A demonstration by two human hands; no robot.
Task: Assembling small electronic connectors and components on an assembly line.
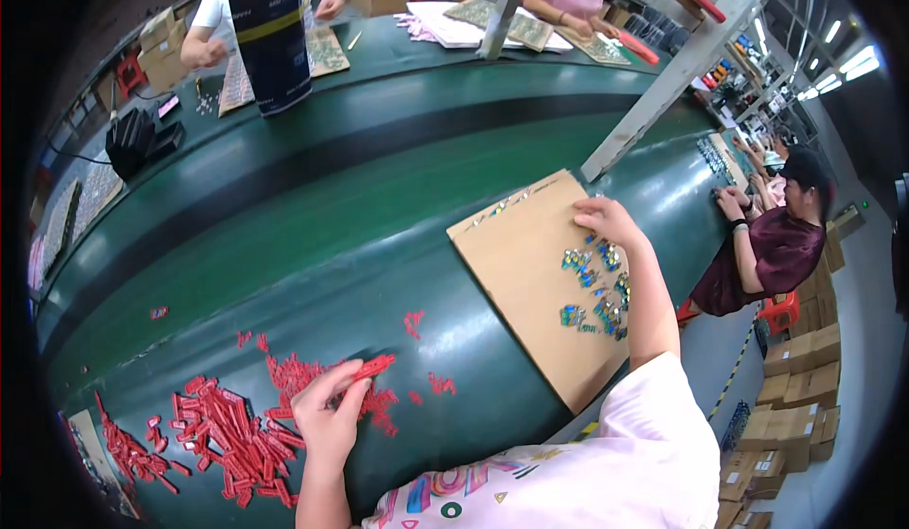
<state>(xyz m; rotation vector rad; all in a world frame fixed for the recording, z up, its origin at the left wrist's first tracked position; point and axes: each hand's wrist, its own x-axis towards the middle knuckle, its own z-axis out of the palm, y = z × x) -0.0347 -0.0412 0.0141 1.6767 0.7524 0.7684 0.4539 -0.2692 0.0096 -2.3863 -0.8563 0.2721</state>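
My left hand (327, 413) pinches a narrow red plastic strip (375, 366) between thumb and fingers, above a scatter of tiny red pieces (295, 377). To its left lies a heap of similar red strips (225, 434). My right hand (611, 221) is over the far right part of a flat brown cardboard sheet (516, 278), thumb and fingers drawn together; whatever they grip is too small to make out. Just nearer than that hand, small blue, green and metallic parts (606, 313) lie in loose clusters on the cardboard, some partly behind my forearm. A row of small bits lines its far edge.
The green worktop (417, 273) carries more red pieces (133, 448) at the far left. A pale post (644, 117) rises beyond the cardboard. Across the bench, a dark blue bag (272, 51) stands before a person. Another person (772, 235) works at right, near stacked boxes (800, 368).
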